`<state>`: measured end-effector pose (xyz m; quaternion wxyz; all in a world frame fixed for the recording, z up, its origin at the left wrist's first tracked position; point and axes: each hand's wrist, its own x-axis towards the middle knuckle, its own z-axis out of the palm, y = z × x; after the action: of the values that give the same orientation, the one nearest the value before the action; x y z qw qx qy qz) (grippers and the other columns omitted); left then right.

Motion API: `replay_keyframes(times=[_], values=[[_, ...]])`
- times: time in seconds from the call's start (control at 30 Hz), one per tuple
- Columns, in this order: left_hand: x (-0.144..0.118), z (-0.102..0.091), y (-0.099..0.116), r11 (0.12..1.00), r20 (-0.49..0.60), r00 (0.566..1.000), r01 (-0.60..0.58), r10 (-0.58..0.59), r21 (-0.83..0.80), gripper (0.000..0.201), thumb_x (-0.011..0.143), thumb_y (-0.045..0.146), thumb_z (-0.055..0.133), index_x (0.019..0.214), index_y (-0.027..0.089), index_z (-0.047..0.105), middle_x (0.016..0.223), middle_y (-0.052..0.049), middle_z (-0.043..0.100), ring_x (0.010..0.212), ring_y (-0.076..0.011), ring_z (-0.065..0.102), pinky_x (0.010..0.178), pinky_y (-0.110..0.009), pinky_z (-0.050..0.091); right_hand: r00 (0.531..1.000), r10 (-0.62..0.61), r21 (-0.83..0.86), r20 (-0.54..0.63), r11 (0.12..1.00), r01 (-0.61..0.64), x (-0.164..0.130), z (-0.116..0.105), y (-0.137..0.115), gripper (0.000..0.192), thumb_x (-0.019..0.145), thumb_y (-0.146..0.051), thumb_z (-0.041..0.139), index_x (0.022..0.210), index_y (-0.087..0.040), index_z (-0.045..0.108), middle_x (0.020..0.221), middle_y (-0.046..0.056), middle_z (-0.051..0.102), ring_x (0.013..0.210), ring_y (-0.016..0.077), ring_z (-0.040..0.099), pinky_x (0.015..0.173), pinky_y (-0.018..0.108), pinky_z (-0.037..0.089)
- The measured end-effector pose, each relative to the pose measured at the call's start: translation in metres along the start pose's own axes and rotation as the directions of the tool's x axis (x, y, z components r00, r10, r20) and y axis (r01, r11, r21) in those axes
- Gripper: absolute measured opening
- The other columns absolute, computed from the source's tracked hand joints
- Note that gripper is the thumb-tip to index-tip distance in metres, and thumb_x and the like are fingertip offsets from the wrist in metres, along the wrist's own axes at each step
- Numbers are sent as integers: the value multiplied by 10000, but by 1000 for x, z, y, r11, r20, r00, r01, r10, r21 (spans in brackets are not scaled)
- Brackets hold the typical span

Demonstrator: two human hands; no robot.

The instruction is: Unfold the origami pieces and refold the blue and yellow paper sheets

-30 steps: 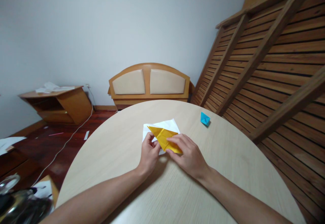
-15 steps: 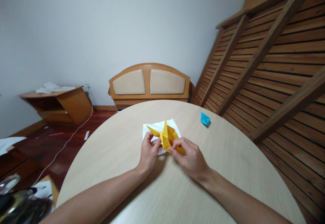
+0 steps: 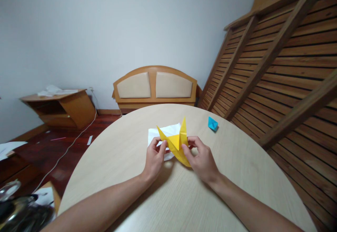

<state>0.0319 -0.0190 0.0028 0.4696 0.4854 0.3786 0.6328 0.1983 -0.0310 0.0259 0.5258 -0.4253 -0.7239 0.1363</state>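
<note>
Holding a half-folded yellow origami paper piece (image 3: pixel 176 143) up off the round pale wooden table (image 3: pixel 131 161), right around the middle of the frame. My left hand (image 3: pixel 155 156) pinches its left edge between thumb and fingers, and my right hand (image 3: pixel 201 156) pinches the right edge the same way, so both are clamped on the same bit of paper with only the fold between them. Neither hand is really nearer than the other, they sit about level, 1 on each side.

The shape has 2 points sticking up toward the top of the frame, 1 leaning up-left and 1 almost straight up, plus a tail pointing down and a little right, ending just beside my right thumb. So I'd say the long axis runs roughly top to bottom in the picture, tipped a bit to the right at the low end. The middle crease sits right between my thumbs.

Behind it, flat on the table, lies a white sheet of paper (image 3: pixel 163 133), partly hidden by the yellow piece and my left fingers. Off to the right of centre, well apart from my hands, there's a small blue folded paper shape (image 3: pixel 212 123) near the table's edge. A wooden bed headboard with beige padded panels (image 3: pixel 155 84) leans against the wall at the back.
</note>
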Motion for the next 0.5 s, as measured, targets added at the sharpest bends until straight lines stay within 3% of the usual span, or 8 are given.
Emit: replay_keyframes(times=[0.1,0.2,0.23,0.33,0.4,0.5], values=[[-1,-1,-1,1000,12,1000,8,-8,2,420,812,564,666,961,171,643,986,-56,695,862,-192,684,725,-317,590,986,66,32,-151,998,-62,5,2,11,233,934,-308,553,1143,-209,516,949,68,692,792,188,669,652,302,545],[-1,-3,-3,1000,25,1000,-2,2,16,425,843,568,631,1003,176,654,1029,-70,691,890,-199,683,729,-319,590,952,-102,-121,-289,990,70,7,-2,16,298,941,-241,522,1236,-216,487,1194,123,617,1013,227,623,774,369,534],[-1,-3,-3,999,33,999,-14,13,32,410,859,553,620,1021,177,654,1046,-73,686,902,-200,680,729,-315,590,941,-199,-198,-273,969,147,7,-3,14,300,938,-212,519,1237,-222,496,1227,122,603,1084,240,594,841,400,513],[-2,-5,-5,991,61,995,-79,72,109,347,892,478,613,1075,186,648,1098,-81,662,918,-195,665,717,-299,589,902,-424,-368,-79,853,369,2,-6,2,253,904,-181,574,1150,-239,561,1188,90,634,1129,260,562,953,453,435],[-3,-5,-5,978,79,989,-139,128,158,304,893,422,627,1093,194,645,1111,-79,647,903,-184,653,711,-288,584,903,-427,-388,41,826,409,-1,-5,-7,310,872,-229,645,1170,-230,561,1179,87,647,1124,275,560,955,454,424],[-6,-5,-5,956,105,977,-203,184,211,259,882,344,650,1103,211,639,1107,-68,632,894,-168,638,713,-269,572,928,-356,-390,113,843,371,-3,-1,-11,371,861,-215,652,1213,-202,537,1147,94,660,1111,278,569,945,442,435]])
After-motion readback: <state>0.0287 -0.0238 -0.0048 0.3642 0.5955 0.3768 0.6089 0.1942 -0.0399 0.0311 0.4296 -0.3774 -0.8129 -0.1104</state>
